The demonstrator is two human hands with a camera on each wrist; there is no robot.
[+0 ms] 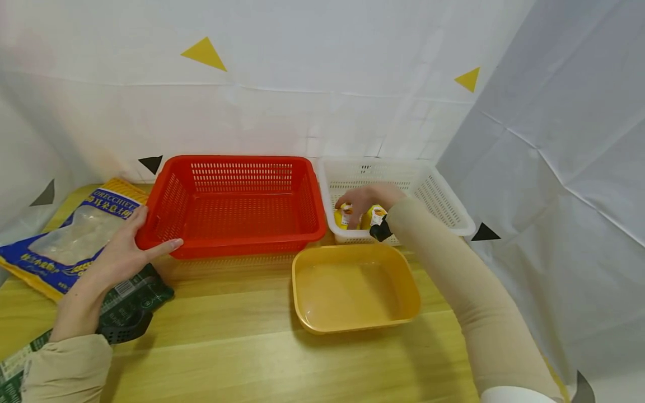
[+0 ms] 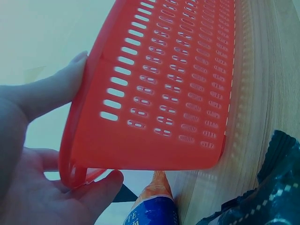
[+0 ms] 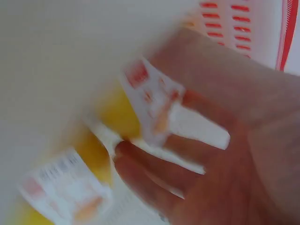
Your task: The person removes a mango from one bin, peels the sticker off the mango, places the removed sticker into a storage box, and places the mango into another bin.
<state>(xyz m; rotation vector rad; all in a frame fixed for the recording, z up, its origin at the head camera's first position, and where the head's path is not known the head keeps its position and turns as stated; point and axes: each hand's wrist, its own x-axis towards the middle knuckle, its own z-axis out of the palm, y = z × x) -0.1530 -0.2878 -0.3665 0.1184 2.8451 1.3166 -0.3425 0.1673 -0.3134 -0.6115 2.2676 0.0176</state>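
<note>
Red basket — rectangular, hard plastic, walls and floor pierced with rows of slots — sits on the wooden counter with nothing visible inside. Left hand grips its near-left corner: in the left wrist view the thumb lies along the outside of the rim and the other fingers curl under the corner, so the grip is closed round the basket edge.

White basket stands just beside the red one on its right, same slotted plastic, slightly smaller. Inside, at the front left, lie yellow packets with white printed labels. Right hand reaches down into this basket, fingers bent over the packets. The right wrist view is blurred; it shows fingers against a white label on a yellow packet, and the grip appears to pinch it, though how firmly I cannot tell.

Yellow tub — smooth, solid-walled, rounded corners, glossy inside — sits in front of the two baskets, near the white one. It holds nothing that shows.

Left of the red basket: a flat blue-and-yellow bag with a clear window showing pale contents, partly under the left wrist. A dark green printed packet lies below it, beside the forearm. Both sleeves are beige. White creased sheeting with yellow and black triangles backs the counter.
</note>
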